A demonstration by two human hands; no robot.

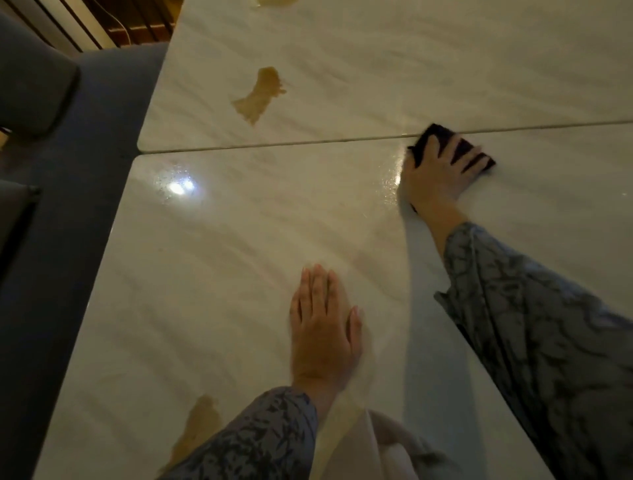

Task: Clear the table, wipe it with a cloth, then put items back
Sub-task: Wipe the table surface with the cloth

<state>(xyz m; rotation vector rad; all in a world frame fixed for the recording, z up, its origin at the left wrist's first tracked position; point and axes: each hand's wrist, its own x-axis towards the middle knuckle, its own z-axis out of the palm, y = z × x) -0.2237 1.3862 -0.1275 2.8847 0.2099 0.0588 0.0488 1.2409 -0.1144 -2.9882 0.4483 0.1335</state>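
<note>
A glossy white marble table (239, 257) fills the view, with a seam (274, 145) running across it. My right hand (438, 171) presses a dark cloth (442, 135) flat on the table just below the seam, fingers spread over it. My left hand (322, 329) rests flat on the tabletop nearer to me, fingers straight, holding nothing. A wet sheen shows left of the cloth. Both arms wear grey patterned sleeves.
A brown patch (262, 94) marks the far table half, another (202, 421) lies near my left sleeve, a third at the top edge (274, 2). Grey upholstered seating (68, 171) runs along the table's left edge. A ceiling light reflects (180, 186) on the tabletop.
</note>
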